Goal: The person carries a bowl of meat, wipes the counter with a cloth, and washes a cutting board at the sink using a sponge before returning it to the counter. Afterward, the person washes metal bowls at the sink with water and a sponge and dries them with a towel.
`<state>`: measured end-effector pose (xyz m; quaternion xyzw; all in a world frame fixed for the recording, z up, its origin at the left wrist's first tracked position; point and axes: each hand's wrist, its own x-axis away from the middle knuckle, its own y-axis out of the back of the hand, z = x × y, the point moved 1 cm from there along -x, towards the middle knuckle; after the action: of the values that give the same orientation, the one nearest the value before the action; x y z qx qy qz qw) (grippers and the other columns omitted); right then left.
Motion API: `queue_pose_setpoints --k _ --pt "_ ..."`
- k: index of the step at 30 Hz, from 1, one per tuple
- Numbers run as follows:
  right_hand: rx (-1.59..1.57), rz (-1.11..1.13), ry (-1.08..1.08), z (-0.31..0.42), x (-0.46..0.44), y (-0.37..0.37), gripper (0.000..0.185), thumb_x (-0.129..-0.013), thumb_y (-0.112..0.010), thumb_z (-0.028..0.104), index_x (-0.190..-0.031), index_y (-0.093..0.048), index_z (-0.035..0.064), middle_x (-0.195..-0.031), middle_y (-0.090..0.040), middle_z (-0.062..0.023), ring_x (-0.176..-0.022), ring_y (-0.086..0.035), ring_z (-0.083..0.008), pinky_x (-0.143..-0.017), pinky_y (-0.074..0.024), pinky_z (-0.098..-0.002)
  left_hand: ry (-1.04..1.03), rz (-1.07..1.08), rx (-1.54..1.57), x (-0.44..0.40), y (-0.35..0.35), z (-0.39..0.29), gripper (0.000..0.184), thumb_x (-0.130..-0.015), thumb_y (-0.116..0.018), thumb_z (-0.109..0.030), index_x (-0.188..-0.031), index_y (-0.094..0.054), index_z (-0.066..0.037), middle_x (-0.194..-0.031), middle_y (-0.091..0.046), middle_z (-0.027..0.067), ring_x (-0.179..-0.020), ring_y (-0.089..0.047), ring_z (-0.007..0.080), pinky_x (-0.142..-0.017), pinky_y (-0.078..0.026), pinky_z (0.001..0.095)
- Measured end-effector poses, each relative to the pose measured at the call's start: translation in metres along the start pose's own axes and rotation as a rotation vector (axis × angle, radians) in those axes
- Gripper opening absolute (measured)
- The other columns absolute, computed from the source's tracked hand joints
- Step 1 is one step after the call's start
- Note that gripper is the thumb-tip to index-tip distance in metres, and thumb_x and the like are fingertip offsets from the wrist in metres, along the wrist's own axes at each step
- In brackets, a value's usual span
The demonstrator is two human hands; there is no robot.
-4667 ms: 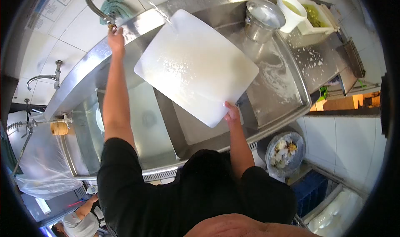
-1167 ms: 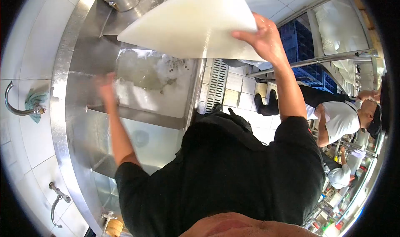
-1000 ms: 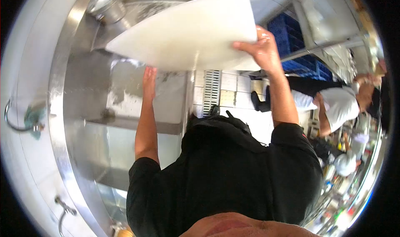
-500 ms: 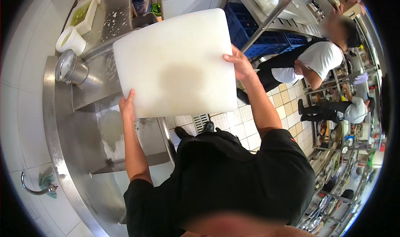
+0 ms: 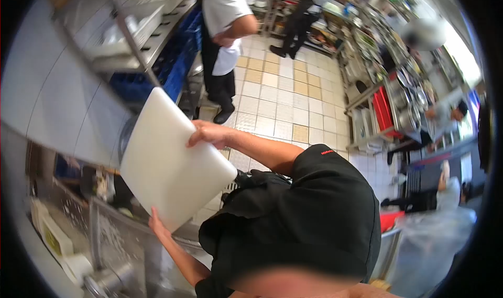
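Observation:
Between my two hands is a large, thick white cutting board (image 5: 170, 164), tilted in front of my body. My right hand (image 5: 207, 134) grips its upper right edge, with the thumb on the face and the other fingers partly hidden. Near the lower left edge, my left hand (image 5: 158, 224) holds the board with its thumb up; the remaining fingers are out of sight behind it. Under the left forearm lies the metal sink (image 5: 136, 251). A metal pot (image 5: 110, 279) stands at the sink's side.
A metal shelf (image 5: 126, 62) with blue crates (image 5: 139, 91) beneath stands beyond the board. A person in a white shirt (image 5: 225, 15) is close by on the tiled floor (image 5: 272, 96). Other people work farther off. Racks with a red bin (image 5: 383, 109) line the right side.
My view and body have turned right, away from the sink toward the kitchen floor. The cutting board has swung along, still in both hands, and now appears more tilted.

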<state>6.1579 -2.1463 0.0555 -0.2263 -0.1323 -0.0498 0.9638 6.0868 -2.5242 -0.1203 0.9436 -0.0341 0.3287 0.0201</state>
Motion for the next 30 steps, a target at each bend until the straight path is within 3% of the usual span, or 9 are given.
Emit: queue_pose_setpoints --k 8,15,16,19,22,25,26,27,30 --pt "0.259 -0.212 0.131 0.049 0.115 0.049 0.063 -0.070 -0.063 0.001 -0.130 -0.043 0.0009 -0.117 -0.057 -0.0140 -0.106 -0.055 -0.0216 -0.092 -0.0446 -0.0343 0.057 0.542 0.051 -0.055 -0.143 0.058 0.055 -0.091 -0.057 -0.043 -0.119 -0.050 0.003 -0.116 -0.058 0.0119 -0.104 -0.056 0.0238 -0.089 -0.044 0.0387" --pt "0.622 -0.661 0.113 0.097 0.304 0.139 0.061 -0.065 -0.072 0.005 -0.121 -0.052 -0.0014 -0.109 -0.061 -0.0110 -0.099 -0.056 -0.0179 -0.087 -0.0453 -0.0323 0.055 0.676 -0.014 0.033 -0.324 0.079 0.045 -0.090 -0.062 -0.033 -0.125 -0.049 -0.008 -0.115 -0.059 0.0043 -0.098 -0.056 0.0141 -0.079 -0.043 0.0277" --pt "0.600 -0.585 0.130 0.098 0.326 0.164 0.057 -0.066 -0.072 0.008 -0.119 -0.053 -0.0021 -0.107 -0.062 -0.0110 -0.097 -0.057 -0.0184 -0.086 -0.0460 -0.0318 0.056 0.639 -0.120 0.011 -0.352 0.102 0.045 -0.089 -0.063 -0.029 -0.127 -0.048 -0.010 -0.118 -0.058 0.0029 -0.102 -0.055 0.0140 -0.081 -0.043 0.0284" --pt "0.578 -0.612 0.306 0.124 0.389 0.238 0.042 -0.068 -0.070 0.010 -0.107 -0.060 -0.0034 -0.096 -0.064 -0.0099 -0.088 -0.059 -0.0176 -0.079 -0.0486 -0.0313 -0.081 0.773 -0.109 0.084 -0.472 0.074 0.047 -0.089 -0.064 -0.025 -0.130 -0.046 -0.011 -0.120 -0.058 0.0020 -0.106 -0.054 0.0143 -0.087 -0.042 0.0343" --pt "0.633 -0.733 0.224 0.156 0.468 0.314 0.033 -0.069 -0.067 0.005 -0.100 -0.062 -0.0040 -0.091 -0.065 -0.0090 -0.084 -0.059 -0.0162 -0.075 -0.0488 -0.0306 -0.176 0.909 -0.192 0.141 -0.603 0.078 0.049 -0.089 -0.064 -0.025 -0.130 -0.045 -0.006 -0.118 -0.059 0.0051 -0.106 -0.054 0.0159 -0.087 -0.042 0.0335" --pt "0.563 -0.848 0.237 0.166 0.518 0.365 0.029 -0.071 -0.064 0.003 -0.099 -0.062 -0.0043 -0.088 -0.065 -0.0084 -0.080 -0.060 -0.0150 -0.072 -0.0488 -0.0297 -0.324 0.991 -0.621 0.154 -0.720 0.100 0.052 -0.088 -0.064 -0.026 -0.129 -0.044 0.000 -0.117 -0.060 0.0093 -0.107 -0.055 0.0184 -0.087 -0.044 0.0329" --pt "0.557 -0.903 0.192 0.168 0.536 0.394 0.027 -0.072 -0.064 0.002 -0.098 -0.062 -0.0047 -0.085 -0.065 -0.0083 -0.078 -0.060 -0.0140 -0.071 -0.0488 -0.0286 -0.354 1.245 -0.627 0.158 -0.774 0.105 0.061 -0.085 -0.067 -0.032 -0.128 -0.044 0.004 -0.121 -0.058 0.0152 -0.111 -0.054 0.0221 -0.092 -0.043 0.0337" --pt "0.476 -0.950 0.172 0.159 0.555 0.431 0.026 -0.072 -0.065 0.004 -0.097 -0.062 -0.0051 -0.084 -0.066 -0.0082 -0.075 -0.060 -0.0137 -0.069 -0.0492 -0.0291 -0.606 1.019 -0.880 0.165 -0.809 0.114 0.068 -0.080 -0.071 -0.037 -0.128 -0.046 0.004 -0.124 -0.056 0.0189 -0.114 -0.053 0.0254 -0.095 -0.042 0.0354" --pt "0.515 -1.267 0.089 0.090 0.587 0.551 0.038 -0.068 -0.069 0.011 -0.102 -0.061 -0.0047 -0.087 -0.067 -0.0151 -0.079 -0.065 -0.0201 -0.072 -0.0518 -0.0337 -0.689 1.067 -0.950 0.182 -0.898 0.104 0.069 -0.077 -0.072 -0.037 -0.128 -0.048 0.005 -0.126 -0.054 0.0219 -0.116 -0.053 0.0276 -0.096 -0.042 0.0362"
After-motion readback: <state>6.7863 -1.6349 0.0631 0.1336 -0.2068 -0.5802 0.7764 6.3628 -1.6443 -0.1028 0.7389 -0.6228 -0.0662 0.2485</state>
